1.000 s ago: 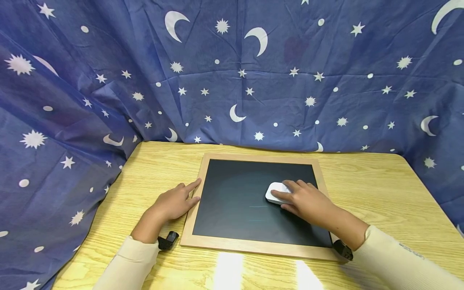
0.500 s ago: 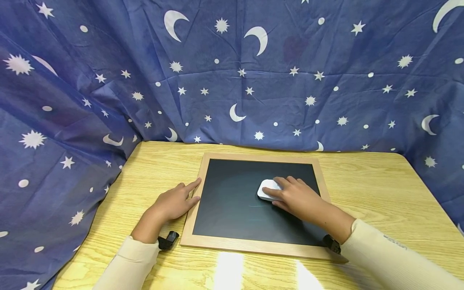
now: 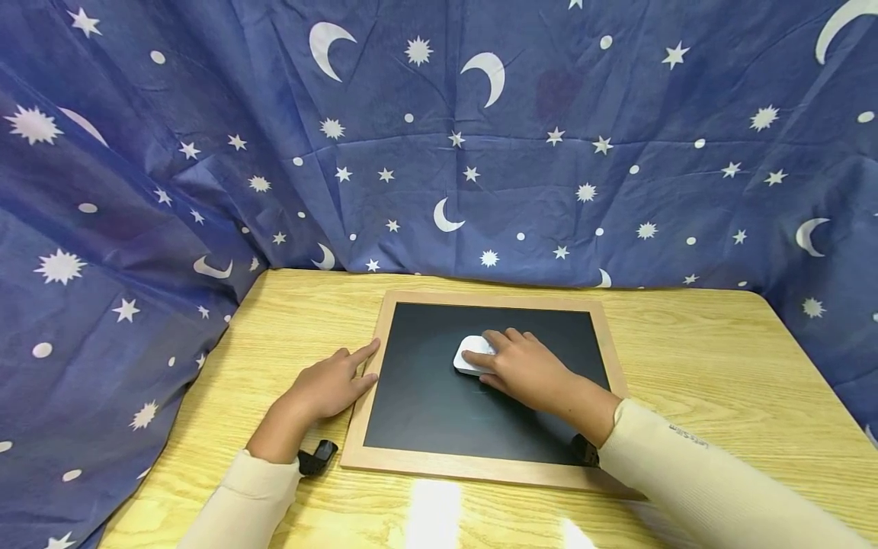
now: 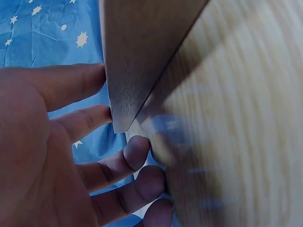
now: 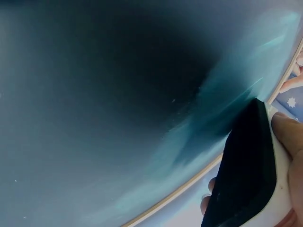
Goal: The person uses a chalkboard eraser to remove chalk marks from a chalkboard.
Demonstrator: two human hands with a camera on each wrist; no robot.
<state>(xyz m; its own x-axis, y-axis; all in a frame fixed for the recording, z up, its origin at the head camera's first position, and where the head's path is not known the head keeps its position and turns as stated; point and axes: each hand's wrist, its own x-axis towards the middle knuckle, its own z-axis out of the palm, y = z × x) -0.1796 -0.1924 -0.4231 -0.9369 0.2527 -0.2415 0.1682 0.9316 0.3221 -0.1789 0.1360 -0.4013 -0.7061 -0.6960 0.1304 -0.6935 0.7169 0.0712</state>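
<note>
A wood-framed blackboard (image 3: 439,412) lies flat on the table. My right hand (image 3: 528,370) grips a white eraser (image 3: 469,353) with a dark underside, near the middle of the board. Thumb and fingers sit on opposite sides of the eraser (image 5: 281,175) in the right wrist view, where pale chalk smears show on the board beside it. At the board's left edge, my left hand (image 3: 329,387) touches the wooden frame (image 3: 358,431) with its thumb and index finger. The left wrist view shows that hand's fingertips against the frame's side, the lower fingers down by the table.
The light wooden table (image 3: 295,320) extends around the board. Behind it and along the left hangs a blue curtain (image 3: 411,183) with white moons and stars. A small black device (image 3: 318,457) is at the left wrist. Bright sunlight patches fall near the front.
My right hand has slid the eraser leftward and slightly away across the board, over the faint chalk lines. The left hand keeps its place on the frame.
</note>
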